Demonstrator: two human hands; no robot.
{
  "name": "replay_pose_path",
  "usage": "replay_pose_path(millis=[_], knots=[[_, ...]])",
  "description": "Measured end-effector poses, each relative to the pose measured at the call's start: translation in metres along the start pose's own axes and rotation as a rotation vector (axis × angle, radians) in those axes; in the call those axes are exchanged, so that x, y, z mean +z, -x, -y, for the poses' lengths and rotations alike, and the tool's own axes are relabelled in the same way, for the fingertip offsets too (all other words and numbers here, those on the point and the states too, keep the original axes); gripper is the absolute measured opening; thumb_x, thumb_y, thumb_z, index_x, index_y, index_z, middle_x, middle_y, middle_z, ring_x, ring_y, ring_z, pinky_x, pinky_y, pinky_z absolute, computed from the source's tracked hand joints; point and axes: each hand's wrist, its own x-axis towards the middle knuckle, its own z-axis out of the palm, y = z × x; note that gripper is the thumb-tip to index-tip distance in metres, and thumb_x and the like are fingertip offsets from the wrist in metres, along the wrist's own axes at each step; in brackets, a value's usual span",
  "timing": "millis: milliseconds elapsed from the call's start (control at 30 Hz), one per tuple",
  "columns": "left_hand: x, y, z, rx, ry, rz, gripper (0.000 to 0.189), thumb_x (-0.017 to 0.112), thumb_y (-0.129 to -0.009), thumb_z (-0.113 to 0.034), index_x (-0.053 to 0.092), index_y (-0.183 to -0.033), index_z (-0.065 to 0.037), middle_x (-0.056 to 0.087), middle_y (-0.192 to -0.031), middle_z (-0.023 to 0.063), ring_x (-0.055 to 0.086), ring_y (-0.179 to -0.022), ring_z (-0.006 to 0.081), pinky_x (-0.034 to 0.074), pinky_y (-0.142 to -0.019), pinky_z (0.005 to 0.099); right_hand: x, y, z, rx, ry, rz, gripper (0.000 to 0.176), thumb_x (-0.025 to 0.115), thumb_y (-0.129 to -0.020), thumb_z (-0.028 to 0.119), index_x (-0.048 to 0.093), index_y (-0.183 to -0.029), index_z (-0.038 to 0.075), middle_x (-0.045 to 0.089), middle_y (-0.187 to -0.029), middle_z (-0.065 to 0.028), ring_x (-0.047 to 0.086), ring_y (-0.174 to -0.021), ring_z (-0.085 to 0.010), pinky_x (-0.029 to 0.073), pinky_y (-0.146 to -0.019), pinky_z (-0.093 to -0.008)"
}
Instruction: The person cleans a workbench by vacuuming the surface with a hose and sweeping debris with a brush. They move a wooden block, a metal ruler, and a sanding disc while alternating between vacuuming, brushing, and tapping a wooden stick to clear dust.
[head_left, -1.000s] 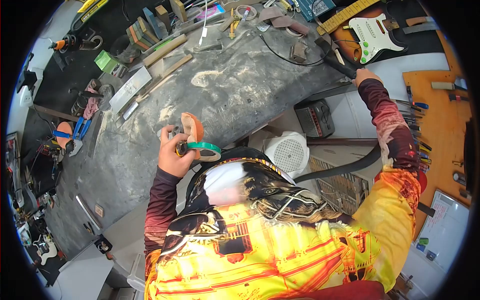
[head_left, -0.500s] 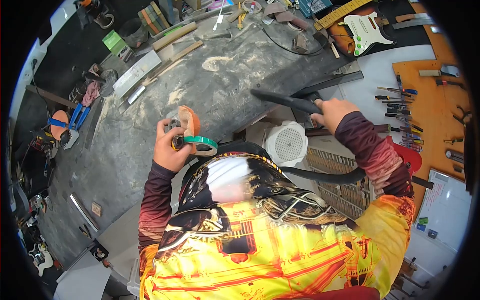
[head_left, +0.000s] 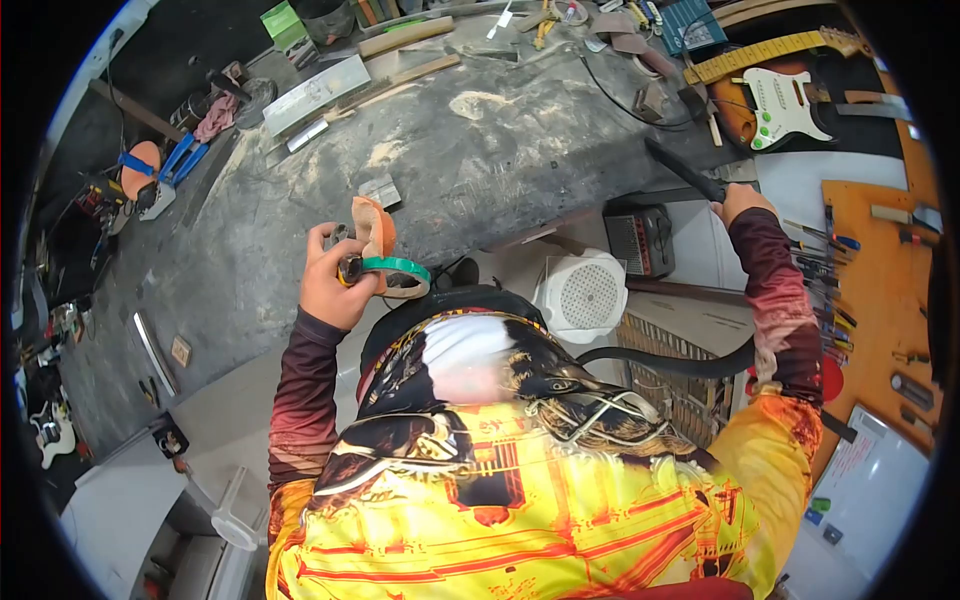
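My left hand (head_left: 332, 277) is wrapped round a bundle over the bench's front edge. In it are a green tape roll (head_left: 398, 268), a folded piece of orange sandpaper (head_left: 373, 229) and a small dark and yellow item (head_left: 350, 270). Out to the right, my right hand (head_left: 745, 203) grips a black vacuum nozzle (head_left: 685, 170), whose tip points up and left over the bench edge. A black hose (head_left: 680, 362) runs below my right arm. On the dusty grey bench (head_left: 300, 200), a small grey block (head_left: 380, 191) lies just beyond the sandpaper.
A sunburst guitar (head_left: 785, 105) lies at the back right. Tools hang on an orange board (head_left: 870, 270) to the right. Below the bench are a white perforated stool (head_left: 582, 293) and a small amplifier (head_left: 640, 243). Blue-handled pliers (head_left: 182, 160) lie at the left.
My right hand has moved right with the nozzle, away from the bench's middle. The view has shifted, and the grey block beyond my left hand now shows. My left hand still holds its bundle.
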Motion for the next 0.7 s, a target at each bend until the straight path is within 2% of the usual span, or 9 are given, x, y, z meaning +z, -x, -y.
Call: replay_pose_path(millis=[67,133,233,267,367,400,500,600,700], knots=[[0.009,0.004,0.0,-0.019,-0.005,-0.002,0.023,0.069,-0.067,-0.01,0.064,-0.089,-0.006,0.05,-0.108,0.0215,0.051,-0.108,0.038,0.046,-0.084,0.0405,0.006,-0.011,-0.009,-0.006,0.022,0.055,0.046,0.065,-0.086,0.038,0.059,-0.121,0.009,0.065,-0.109,-0.0201,0.063,-0.102,-0.035,0.049,-0.089,-0.0436],[0.015,0.013,-0.004,-0.041,0.002,0.011,0.023,0.069,-0.067,-0.01,0.065,-0.089,-0.006,0.05,-0.107,0.0213,0.052,-0.108,0.0382,0.046,-0.084,0.0406,0.019,-0.022,-0.025,-0.178,-0.01,0.044,0.052,0.064,-0.087,0.036,0.052,-0.132,0.014,0.064,-0.112,-0.0202,0.061,-0.106,-0.0348,0.048,-0.091,-0.0429],[0.017,0.017,-0.013,-0.037,0.032,0.0,0.023,0.068,-0.067,-0.009,0.064,-0.089,-0.005,0.05,-0.108,0.0209,0.052,-0.108,0.0379,0.046,-0.084,0.0403,0.038,-0.041,-0.034,-0.156,-0.069,0.049,0.055,0.064,-0.087,0.033,0.046,-0.138,0.018,0.063,-0.114,-0.0194,0.06,-0.108,-0.0348,0.047,-0.093,-0.0428],[0.015,0.019,-0.012,-0.039,0.05,0.007,0.023,0.068,-0.067,-0.009,0.064,-0.089,-0.005,0.05,-0.109,0.0209,0.052,-0.108,0.0378,0.046,-0.084,0.0402,0.041,-0.039,-0.036,-0.169,-0.096,-0.003,0.052,0.061,-0.088,0.036,0.05,-0.134,0.015,0.063,-0.115,-0.0186,0.059,-0.108,-0.0348,0.046,-0.093,-0.0433],[0.008,0.022,-0.006,-0.024,0.065,0.02,0.023,0.068,-0.067,-0.009,0.064,-0.089,-0.004,0.05,-0.109,0.021,0.052,-0.108,0.0374,0.046,-0.084,0.0402,0.018,-0.02,-0.007,-0.163,-0.018,0.003,0.049,0.059,-0.089,0.041,0.054,-0.128,0.012,0.063,-0.114,-0.0176,0.06,-0.107,-0.0349,0.047,-0.091,-0.0441],[0.006,0.021,-0.003,-0.012,0.06,0.021,0.023,0.068,-0.066,-0.008,0.064,-0.089,-0.004,0.05,-0.109,0.0209,0.052,-0.108,0.0372,0.046,-0.084,0.0403,0.014,-0.017,0.005,-0.162,0.021,-0.023,0.048,0.057,-0.089,0.045,0.057,-0.121,0.009,0.064,-0.113,-0.0177,0.06,-0.107,-0.0343,0.048,-0.09,-0.0446],[-0.011,0.018,0.008,0.01,0.083,0.048,0.023,0.068,-0.066,-0.009,0.064,-0.088,-0.004,0.05,-0.11,0.0213,0.051,-0.108,0.037,0.046,-0.084,0.0403,-0.013,0.01,0.045,-0.202,0.075,0.004,0.045,0.058,-0.089,0.042,0.057,-0.121,0.01,0.064,-0.112,-0.0175,0.061,-0.106,-0.0336,0.049,-0.089,-0.0438],[-0.037,0.019,0.028,0.014,0.104,0.064,0.023,0.068,-0.065,-0.009,0.064,-0.088,-0.004,0.05,-0.11,0.0216,0.051,-0.109,0.037,0.046,-0.084,0.04,-0.038,0.07,0.09,-0.257,0.064,0.001,0.045,0.058,-0.088,0.044,0.059,-0.119,0.011,0.065,-0.112,-0.0162,0.062,-0.106,-0.0331,0.049,-0.091,-0.0439],[-0.062,0.029,0.057,0.04,0.114,0.054,0.025,0.069,-0.064,-0.01,0.064,-0.088,-0.004,0.05,-0.111,0.0218,0.051,-0.11,0.0373,0.046,-0.084,0.0395,-0.052,0.134,0.141,-0.278,0.026,0.054,0.043,0.058,-0.088,0.041,0.058,-0.119,0.012,0.067,-0.106,-0.0171,0.064,-0.1,-0.0338,0.051,-0.086,-0.0441]])
